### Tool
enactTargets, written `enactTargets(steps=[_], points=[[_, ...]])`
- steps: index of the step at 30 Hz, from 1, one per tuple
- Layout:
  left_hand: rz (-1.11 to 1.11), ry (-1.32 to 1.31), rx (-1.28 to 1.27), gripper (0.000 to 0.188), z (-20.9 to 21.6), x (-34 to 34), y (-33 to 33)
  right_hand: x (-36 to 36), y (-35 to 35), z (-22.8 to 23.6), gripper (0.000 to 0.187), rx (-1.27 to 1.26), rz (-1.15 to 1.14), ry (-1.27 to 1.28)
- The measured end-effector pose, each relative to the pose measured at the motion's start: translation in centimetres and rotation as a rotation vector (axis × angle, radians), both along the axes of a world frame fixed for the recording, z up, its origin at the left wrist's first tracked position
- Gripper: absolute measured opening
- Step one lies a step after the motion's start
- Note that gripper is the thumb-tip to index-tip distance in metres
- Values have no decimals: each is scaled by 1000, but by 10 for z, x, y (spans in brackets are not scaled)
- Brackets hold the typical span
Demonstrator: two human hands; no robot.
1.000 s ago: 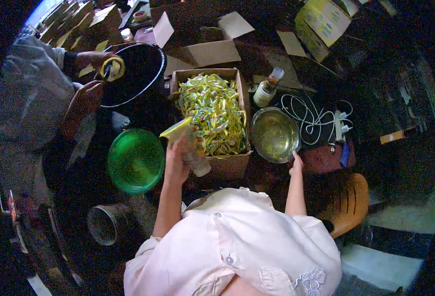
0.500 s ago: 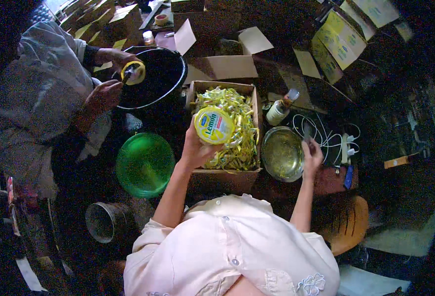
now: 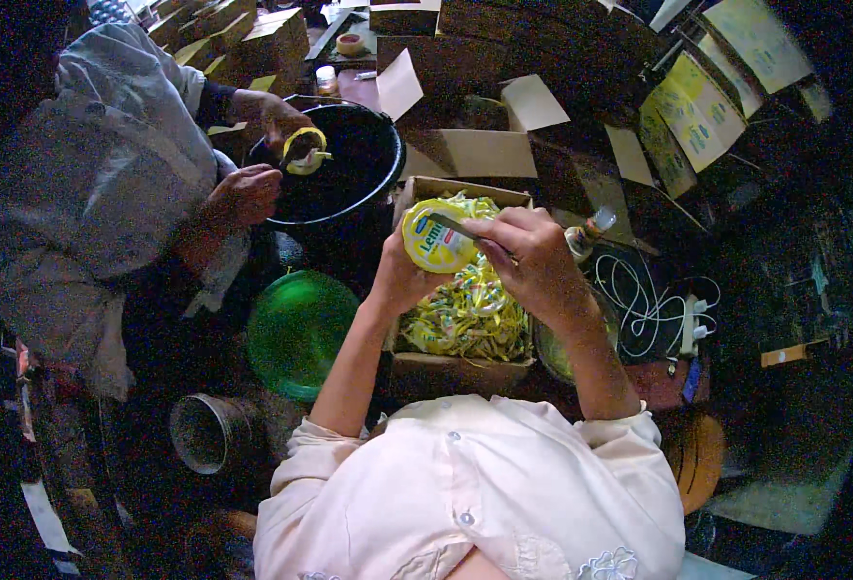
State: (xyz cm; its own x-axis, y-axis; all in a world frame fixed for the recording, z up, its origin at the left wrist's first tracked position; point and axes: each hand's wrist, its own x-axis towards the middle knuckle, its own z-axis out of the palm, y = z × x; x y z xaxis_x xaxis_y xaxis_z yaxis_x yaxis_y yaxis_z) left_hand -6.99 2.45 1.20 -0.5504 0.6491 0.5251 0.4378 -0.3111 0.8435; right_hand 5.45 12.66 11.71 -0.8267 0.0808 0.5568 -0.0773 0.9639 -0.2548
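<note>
One wide fisheye view looks down and forward from the person's head, close above the pale shirt (image 3: 467,469), the yellow tub (image 3: 430,253) near mid-view, cardboard boxes (image 3: 279,43) farther off

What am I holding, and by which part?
Your left hand holds a yellow tub by its side, lid facing up toward you. Your right hand grips what looks like a knife by the end hidden inside it.

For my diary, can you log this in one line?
left hand: holds round yellow-white tub | right hand: thin grey blade over tub | behind: brown cardboard box
</note>
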Motion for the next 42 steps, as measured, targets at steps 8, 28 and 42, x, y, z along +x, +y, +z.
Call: enactTargets(steps=[8, 28, 42], points=[[-42, -109, 5, 60, -7, -5, 3, -10, -2, 1, 24, 32, 26, -47], [-71, -64, -41, 83, -4, -18, -11, 18, 11, 21, 18, 89, 95, -166], [-624, -324, -142, 67, 5, -28, -20, -18, 8, 27, 22, 52, 393, -114]])
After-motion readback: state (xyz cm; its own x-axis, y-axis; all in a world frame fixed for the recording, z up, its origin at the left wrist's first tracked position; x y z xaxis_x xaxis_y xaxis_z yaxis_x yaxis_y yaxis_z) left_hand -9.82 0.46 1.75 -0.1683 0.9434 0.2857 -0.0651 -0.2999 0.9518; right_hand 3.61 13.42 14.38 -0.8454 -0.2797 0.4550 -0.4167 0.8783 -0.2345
